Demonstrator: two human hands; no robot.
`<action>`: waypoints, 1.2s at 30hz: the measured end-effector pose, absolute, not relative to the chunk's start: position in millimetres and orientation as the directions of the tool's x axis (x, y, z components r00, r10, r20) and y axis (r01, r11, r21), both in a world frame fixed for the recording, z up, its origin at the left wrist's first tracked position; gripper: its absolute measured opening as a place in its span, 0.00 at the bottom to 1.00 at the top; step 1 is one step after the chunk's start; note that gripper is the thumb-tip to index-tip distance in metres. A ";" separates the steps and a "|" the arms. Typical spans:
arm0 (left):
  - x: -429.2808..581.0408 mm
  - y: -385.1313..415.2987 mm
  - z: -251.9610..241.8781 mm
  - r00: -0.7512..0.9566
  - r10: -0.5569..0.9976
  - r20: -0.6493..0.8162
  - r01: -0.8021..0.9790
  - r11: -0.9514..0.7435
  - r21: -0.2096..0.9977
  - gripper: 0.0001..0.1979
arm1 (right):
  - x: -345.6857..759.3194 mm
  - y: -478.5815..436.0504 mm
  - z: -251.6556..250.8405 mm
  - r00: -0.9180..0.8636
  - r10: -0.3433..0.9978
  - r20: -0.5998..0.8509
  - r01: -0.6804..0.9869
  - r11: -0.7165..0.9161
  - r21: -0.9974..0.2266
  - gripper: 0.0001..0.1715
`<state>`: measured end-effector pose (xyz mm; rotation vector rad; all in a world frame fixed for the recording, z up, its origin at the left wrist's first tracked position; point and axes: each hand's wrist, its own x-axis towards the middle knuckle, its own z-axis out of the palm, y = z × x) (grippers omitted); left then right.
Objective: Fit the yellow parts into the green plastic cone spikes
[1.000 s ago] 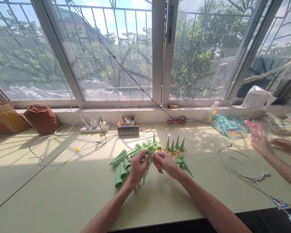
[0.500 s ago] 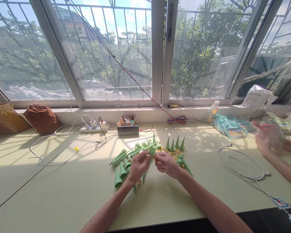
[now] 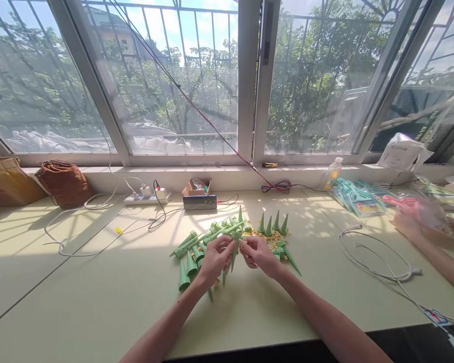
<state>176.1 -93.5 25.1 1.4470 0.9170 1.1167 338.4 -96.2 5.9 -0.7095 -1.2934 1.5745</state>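
Note:
My left hand (image 3: 217,258) is closed around a green plastic spike (image 3: 233,259), its wide collar up and its point hanging down. Close against the collar, my right hand (image 3: 258,252) pinches with thumb and fingers; what lies between the fingertips is too small to make out. Behind and left of my hands is a heap of green spikes and tubes (image 3: 191,264). Several green cones (image 3: 276,222) stand upright to the right, among small yellow pieces (image 3: 273,237). Another green spike (image 3: 292,259) lies on its side beside my right hand.
A phone (image 3: 200,203) leans before a small cardboard box (image 3: 197,187). A power strip (image 3: 147,198) and loose white cable (image 3: 378,272) lie on the table (image 3: 98,307). At right, another person's hand (image 3: 408,224) handles a pink item in clear plastic near bagged turquoise items (image 3: 357,196).
The held spike has turned from its open collar facing me to hanging point down. My right fingers have moved slightly left against it. The other person's pink item has shifted.

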 end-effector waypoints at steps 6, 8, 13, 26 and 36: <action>177.0 -96.0 28.7 0.292 0.953 0.076 -0.076 -0.056 0.996 0.17 | 336.9 -97.6 5.7 -0.258 0.932 0.256 0.007 0.267 -0.964 0.20; 177.8 -97.8 31.9 0.303 0.952 0.038 -0.104 -0.006 0.995 0.18 | 338.3 -97.5 5.2 -0.220 0.918 0.331 0.131 0.364 -0.922 0.19; 178.5 -97.9 33.3 0.309 0.951 0.004 -0.135 0.039 0.990 0.18 | 341.1 -95.4 2.4 -0.191 0.895 0.403 0.275 0.442 -0.853 0.18; 177.7 -93.6 27.6 0.271 0.952 0.143 -0.034 -0.139 0.990 0.18 | 338.5 -93.7 1.1 -0.230 0.938 0.260 0.068 0.282 -0.957 0.19; 178.0 -91.0 21.7 0.304 0.948 0.093 -0.021 -0.091 0.996 0.19 | 335.2 -93.4 4.5 -0.234 0.949 0.210 -0.057 0.202 -0.978 0.20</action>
